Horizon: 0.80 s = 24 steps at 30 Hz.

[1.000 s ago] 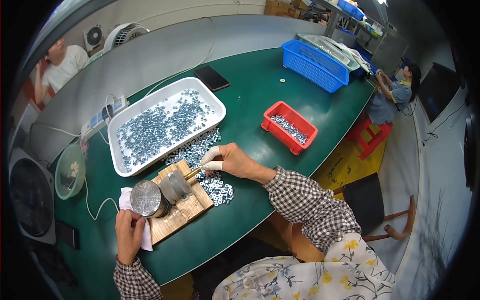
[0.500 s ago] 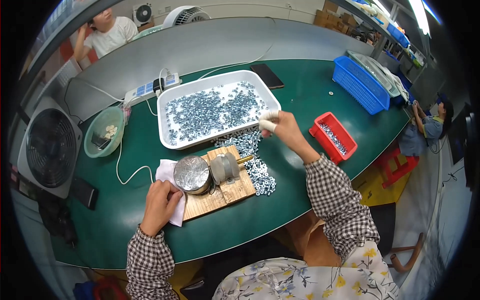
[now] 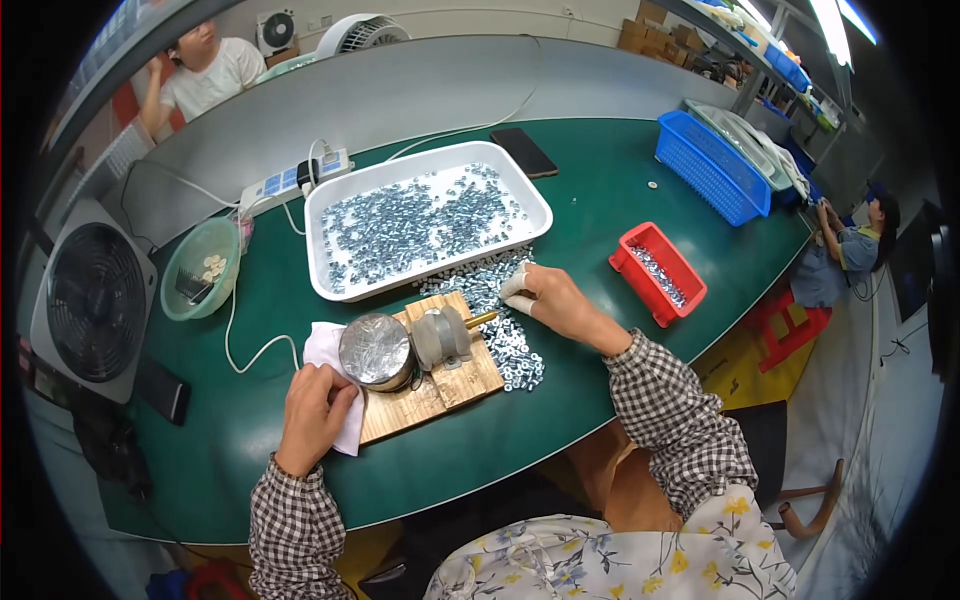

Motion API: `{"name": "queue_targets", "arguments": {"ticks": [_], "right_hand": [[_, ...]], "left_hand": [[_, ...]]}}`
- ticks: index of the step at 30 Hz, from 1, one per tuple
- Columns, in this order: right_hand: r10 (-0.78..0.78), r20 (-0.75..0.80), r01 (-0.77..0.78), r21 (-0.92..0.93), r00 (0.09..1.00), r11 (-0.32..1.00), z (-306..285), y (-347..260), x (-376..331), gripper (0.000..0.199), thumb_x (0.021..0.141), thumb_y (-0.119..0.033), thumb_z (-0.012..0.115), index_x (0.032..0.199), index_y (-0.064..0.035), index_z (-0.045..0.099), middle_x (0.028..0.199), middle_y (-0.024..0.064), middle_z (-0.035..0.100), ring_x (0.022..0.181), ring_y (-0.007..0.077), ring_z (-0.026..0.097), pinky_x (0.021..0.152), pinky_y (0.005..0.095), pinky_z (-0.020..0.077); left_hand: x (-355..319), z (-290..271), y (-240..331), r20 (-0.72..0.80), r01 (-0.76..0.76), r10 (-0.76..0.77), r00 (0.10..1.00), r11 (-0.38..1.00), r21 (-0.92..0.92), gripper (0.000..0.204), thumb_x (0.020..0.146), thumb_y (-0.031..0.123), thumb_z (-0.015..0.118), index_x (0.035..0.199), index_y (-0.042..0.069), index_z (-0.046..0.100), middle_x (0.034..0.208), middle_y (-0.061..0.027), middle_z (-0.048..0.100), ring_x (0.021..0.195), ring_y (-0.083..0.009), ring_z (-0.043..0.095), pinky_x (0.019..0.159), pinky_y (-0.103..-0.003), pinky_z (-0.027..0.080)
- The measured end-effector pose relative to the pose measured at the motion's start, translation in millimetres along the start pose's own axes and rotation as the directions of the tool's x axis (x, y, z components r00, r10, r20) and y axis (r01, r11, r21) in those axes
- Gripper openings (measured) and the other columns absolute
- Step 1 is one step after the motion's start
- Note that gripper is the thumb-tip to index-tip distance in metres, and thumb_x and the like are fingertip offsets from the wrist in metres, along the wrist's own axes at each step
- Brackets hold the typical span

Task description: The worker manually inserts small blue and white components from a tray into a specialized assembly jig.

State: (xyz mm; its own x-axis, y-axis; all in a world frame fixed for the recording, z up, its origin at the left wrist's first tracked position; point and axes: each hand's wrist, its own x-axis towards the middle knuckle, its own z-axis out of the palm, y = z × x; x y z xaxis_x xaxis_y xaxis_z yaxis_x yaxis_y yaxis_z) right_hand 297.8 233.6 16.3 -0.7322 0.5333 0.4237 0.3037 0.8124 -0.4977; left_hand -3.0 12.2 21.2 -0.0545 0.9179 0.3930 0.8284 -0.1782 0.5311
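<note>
My left hand (image 3: pixel 316 412) is closed on the edge of a white cloth (image 3: pixel 349 432), beside a small wooden board (image 3: pixel 425 405). On the board sit a round, foil-topped part (image 3: pixel 375 350) and a grey motor-like cylinder (image 3: pixel 441 338) with a brass rod (image 3: pixel 483 319) sticking out to the right. My right hand (image 3: pixel 555 300), white wraps on its thumb and a finger, pinches its fingertips together close to the rod's tip. Whatever lies between them is too small to make out. Under and around those fingertips spreads a pile of small silvery metal pieces (image 3: pixel 518 362), like nuts or short sleeves.
A white tray (image 3: pixel 540 215) of similar pieces stands behind the board. To the right are a red bin (image 3: pixel 692 292) and a blue basket (image 3: pixel 712 170). A phone (image 3: pixel 523 152), power strip (image 3: pixel 268 192), green bowl (image 3: pixel 172 300) and fan (image 3: pixel 95 295) also surround the work.
My right hand has come down from beside the tray's right corner toward the rod's tip and the loose pieces. My left hand stays on the cloth. The view has shifted slightly.
</note>
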Motion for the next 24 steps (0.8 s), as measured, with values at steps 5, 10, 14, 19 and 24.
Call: {"name": "queue_targets", "arguments": {"ticks": [5, 10, 14, 19, 24], "right_hand": [[0.008, 0.009, -0.008, -0.025, 1.000, 1.000, 10, -7, 1, 0.007, 0.080, -0.007, 0.065, 0.084, -0.0020, 0.063, 0.082, 0.0141, 0.060, 0.082, 0.0348, 0.061, 0.072, 0.0414, 0.0492], [-0.011, 0.012, 0.011, -0.061, 1.000, 0.998, 11, 0, -2, 0.007, 0.083, -0.008, 0.063, 0.084, -0.0011, 0.062, 0.082, 0.0162, 0.060, 0.082, 0.0369, 0.061, 0.072, 0.0419, 0.0494], [0.116, -0.054, -0.116, 0.011, 0.992, 0.993, 8, -2, -3, 0.012, 0.086, -0.010, 0.064, 0.092, 0.0000, 0.061, 0.083, 0.0114, 0.061, 0.079, 0.0273, 0.062, 0.070, 0.0383, 0.0502], [0.379, -0.032, -0.305, 0.532, 0.925, 0.790, -1, -10, -6, 0.013, 0.089, -0.011, 0.063, 0.091, 0.0012, 0.061, 0.083, 0.0061, 0.062, 0.074, 0.0168, 0.062, 0.066, 0.0315, 0.0515], [0.375, 0.180, -0.369, 0.765, 0.909, 0.527, 1, -9, -8, 0.009, 0.090, -0.009, 0.063, 0.091, -0.0001, 0.063, 0.085, 0.0030, 0.062, 0.073, 0.0106, 0.061, 0.065, 0.0266, 0.0528]], "left_hand": [[-7, -1, -5, 0.030, 0.039, -0.039, 0.999, 0.999, -0.002, 0.013, 0.079, 0.003, 0.066, 0.078, 0.001, 0.053, 0.072, -0.0108, 0.049, 0.069, -0.0264, 0.049, 0.062, -0.036, 0.039], [-8, -1, -6, 0.033, 0.048, -0.048, 0.998, 0.999, 0.013, 0.013, 0.080, -0.001, 0.064, 0.080, -0.001, 0.051, 0.075, -0.0114, 0.046, 0.068, -0.0242, 0.048, 0.060, -0.034, 0.039], [-7, 1, -5, 0.039, 0.065, -0.065, 0.997, 0.998, -0.011, 0.014, 0.081, -0.001, 0.063, 0.081, -0.002, 0.049, 0.077, -0.0115, 0.046, 0.068, -0.0242, 0.048, 0.061, -0.034, 0.039], [-6, -1, -4, 0.057, 0.093, -0.092, 0.994, 0.996, -0.008, 0.014, 0.081, -0.001, 0.063, 0.081, -0.002, 0.049, 0.077, -0.0116, 0.046, 0.069, -0.0242, 0.048, 0.061, -0.033, 0.039], [-8, -3, -4, 0.047, 0.089, -0.088, 0.995, 0.996, -0.005, 0.014, 0.081, -0.001, 0.063, 0.081, -0.002, 0.049, 0.077, -0.0115, 0.046, 0.068, -0.0237, 0.048, 0.061, -0.033, 0.040]]}}
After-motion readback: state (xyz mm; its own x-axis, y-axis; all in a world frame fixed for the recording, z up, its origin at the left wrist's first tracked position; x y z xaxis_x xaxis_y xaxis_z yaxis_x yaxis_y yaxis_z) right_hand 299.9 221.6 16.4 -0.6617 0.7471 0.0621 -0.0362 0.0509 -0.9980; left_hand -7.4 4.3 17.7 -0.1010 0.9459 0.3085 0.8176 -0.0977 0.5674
